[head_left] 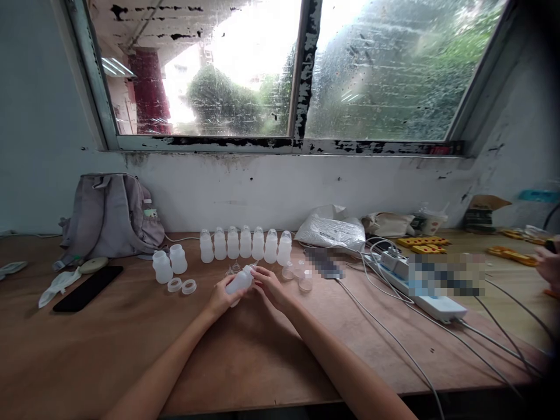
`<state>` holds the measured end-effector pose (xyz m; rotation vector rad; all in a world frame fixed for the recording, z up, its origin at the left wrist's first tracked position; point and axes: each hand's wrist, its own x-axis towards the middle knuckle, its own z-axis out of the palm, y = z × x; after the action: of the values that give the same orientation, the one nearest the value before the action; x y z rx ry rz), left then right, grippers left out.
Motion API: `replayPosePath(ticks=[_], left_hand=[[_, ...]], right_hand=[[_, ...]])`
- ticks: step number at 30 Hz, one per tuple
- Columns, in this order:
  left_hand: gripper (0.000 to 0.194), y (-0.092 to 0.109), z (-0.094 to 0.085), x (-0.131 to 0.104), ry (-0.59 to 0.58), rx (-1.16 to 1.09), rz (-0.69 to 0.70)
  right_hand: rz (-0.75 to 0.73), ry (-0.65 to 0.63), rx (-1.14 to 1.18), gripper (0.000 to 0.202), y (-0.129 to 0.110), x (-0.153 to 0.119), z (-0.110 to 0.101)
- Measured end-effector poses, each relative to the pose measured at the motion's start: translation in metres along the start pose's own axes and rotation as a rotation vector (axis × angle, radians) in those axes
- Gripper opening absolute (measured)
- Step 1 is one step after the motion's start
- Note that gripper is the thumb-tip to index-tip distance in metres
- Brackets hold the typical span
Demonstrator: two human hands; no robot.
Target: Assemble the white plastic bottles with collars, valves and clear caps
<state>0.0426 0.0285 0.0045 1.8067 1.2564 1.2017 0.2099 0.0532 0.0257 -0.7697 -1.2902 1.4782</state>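
Note:
My left hand (pixel 221 298) is wrapped round a frosted white bottle (pixel 238 283), which tilts up to the right. At the bottle's neck, my right hand (pixel 267 284) has its fingers pressed together; what they grip there is too small to tell. Behind the hands stands a row of several capped bottles (pixel 245 242). Two uncapped bottles (pixel 162 268) stand to the left, with two white rings (pixel 189 287) in front of them. Small clear nipples (pixel 236 266) lie just behind the held bottle. Several clear caps (pixel 305 283) sit right of my right hand.
A grey backpack (pixel 107 216), black phone (pixel 88 289) and crumpled white wrapper (pixel 60 286) are on the left. To the right are a bubble-wrap bag (pixel 331 228), a white power strip (pixel 441 307), cables and yellow pieces (pixel 511 255). Another person's hand (pixel 548 265) shows at the right edge.

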Motion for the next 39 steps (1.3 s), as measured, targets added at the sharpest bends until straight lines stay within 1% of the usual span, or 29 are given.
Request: replayPosePath(ticks=[2, 3, 4, 5, 6, 8, 10, 11, 12, 13, 14, 15, 17, 18, 19, 21, 23, 25, 26, 27, 29, 31, 33, 35, 36, 37, 39], left_hand=[[0.041, 0.002, -0.002, -0.001, -0.178, -0.099, -0.055], [0.041, 0.003, -0.002, -0.002, -0.226, -0.131, -0.054], [0.041, 0.005, -0.001, -0.003, -0.227, -0.144, -0.035], [0.043, 0.006, 0.001, -0.004, -0.195, -0.138, -0.007], [0.045, 0.008, 0.003, -0.005, -0.139, -0.108, 0.031], [0.048, 0.01, 0.006, -0.006, -0.028, -0.001, 0.112], [0.048, 0.01, 0.007, -0.007, 0.037, 0.108, 0.176], [0.048, 0.008, 0.007, -0.006, 0.069, 0.161, 0.205], [0.049, 0.006, 0.005, -0.005, 0.105, 0.216, 0.232], [0.05, 0.003, 0.003, -0.004, 0.14, 0.271, 0.254], [0.051, -0.001, 0.001, -0.003, 0.168, 0.326, 0.271], [0.051, -0.004, -0.001, -0.002, 0.183, 0.374, 0.284], [0.051, -0.01, -0.005, 0.001, 0.184, 0.453, 0.299], [0.05, -0.012, -0.006, 0.002, 0.183, 0.483, 0.303], [0.05, -0.013, -0.007, 0.002, 0.184, 0.508, 0.305], [0.051, -0.014, -0.007, 0.003, 0.181, 0.536, 0.312], [0.052, -0.015, -0.007, 0.003, 0.171, 0.544, 0.329], [0.052, -0.015, -0.007, 0.003, 0.149, 0.55, 0.351], [0.052, -0.015, -0.008, 0.002, 0.139, 0.555, 0.359], [0.052, -0.015, -0.008, 0.002, 0.132, 0.56, 0.362], [0.052, -0.015, -0.009, 0.002, 0.133, 0.565, 0.356], [0.052, -0.015, -0.01, 0.002, 0.143, 0.563, 0.343], [0.051, -0.014, -0.01, 0.002, 0.145, 0.559, 0.338], [0.051, -0.014, -0.01, 0.002, 0.147, 0.561, 0.338], [0.05, -0.014, -0.01, 0.002, 0.147, 0.564, 0.338], [0.049, -0.014, -0.01, 0.002, 0.149, 0.569, 0.338], [0.049, -0.014, -0.01, 0.002, 0.148, 0.587, 0.348]], right_hand=[[0.009, -0.052, 0.065, 0.036, -0.002, -0.001, 0.0], [0.01, -0.07, 0.074, 0.037, -0.003, -0.001, 0.001], [0.003, -0.072, 0.067, 0.037, -0.004, -0.002, 0.002], [-0.017, -0.054, 0.05, 0.037, -0.005, -0.002, 0.004], [-0.049, -0.025, 0.028, 0.036, -0.005, -0.003, 0.005], [-0.119, 0.011, -0.033, 0.036, -0.006, -0.002, 0.007], [-0.184, 0.005, -0.174, 0.035, -0.006, 0.001, 0.003], [-0.225, 0.029, -0.295, 0.034, -0.006, 0.004, -0.002], [-0.268, 0.086, -0.441, 0.033, -0.007, 0.007, -0.008], [-0.316, 0.188, -0.608, 0.032, -0.007, 0.01, -0.016], [-0.35, 0.338, -0.773, 0.031, -0.008, 0.013, -0.026], [-0.351, 0.477, -0.907, 0.031, -0.008, 0.016, -0.037], [-0.283, 0.64, -1.082, 0.034, -0.007, 0.021, -0.058], [-0.239, 0.687, -1.132, 0.036, -0.006, 0.022, -0.067], [-0.189, 0.708, -1.166, 0.037, -0.005, 0.024, -0.075], [-0.114, 0.703, -1.195, 0.034, -0.001, 0.025, -0.086], [-0.093, 0.67, -1.205, 0.027, 0.003, 0.026, -0.089], [-0.137, 0.636, -1.187, 0.024, 0.006, 0.028, -0.086], [-0.18, 0.621, -1.141, 0.025, 0.007, 0.028, -0.083], [-0.227, 0.6, -1.062, 0.027, 0.007, 0.029, -0.079], [-0.305, 0.541, -0.823, 0.033, 0.007, 0.03, -0.072], [-0.325, 0.473, -0.589, 0.037, 0.006, 0.031, -0.065], [-0.319, 0.428, -0.461, 0.039, 0.005, 0.03, -0.06], [-0.313, 0.415, -0.452, 0.039, 0.004, 0.028, -0.056], [-0.31, 0.422, -0.491, 0.038, 0.003, 0.027, -0.055], [-0.312, 0.437, -0.56, 0.036, 0.003, 0.025, -0.054], [-0.321, 0.465, -0.773, 0.031, 0.003, 0.022, -0.052]])
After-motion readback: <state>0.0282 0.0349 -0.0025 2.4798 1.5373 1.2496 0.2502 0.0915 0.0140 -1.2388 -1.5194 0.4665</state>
